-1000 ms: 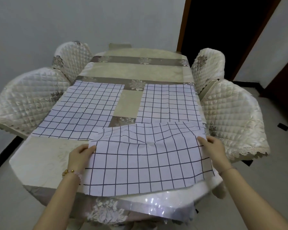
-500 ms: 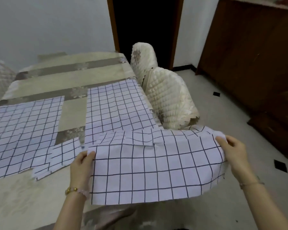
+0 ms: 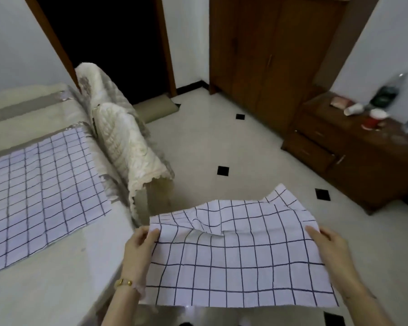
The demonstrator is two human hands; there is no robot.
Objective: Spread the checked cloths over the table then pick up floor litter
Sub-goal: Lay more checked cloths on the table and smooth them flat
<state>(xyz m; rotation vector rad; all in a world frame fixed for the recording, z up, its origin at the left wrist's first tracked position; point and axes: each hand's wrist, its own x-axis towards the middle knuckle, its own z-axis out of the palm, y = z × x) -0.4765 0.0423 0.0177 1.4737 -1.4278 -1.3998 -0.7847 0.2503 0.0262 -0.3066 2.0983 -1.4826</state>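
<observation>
Pale floor with small black tiles lies under everything. Nearest, a left hand and a right hand each pinch a side edge of a checked cloth, held out flat in the air just right of the table. Farther left, a second cloth lies spread on the table. Beyond stand quilted chairs, then a dark wardrobe.

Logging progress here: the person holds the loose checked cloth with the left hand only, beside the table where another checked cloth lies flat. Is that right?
No: both hands hold it. In the head view the left hand grips one side of the loose checked cloth, the right hand the other, beside the table where another checked cloth lies flat.
</observation>
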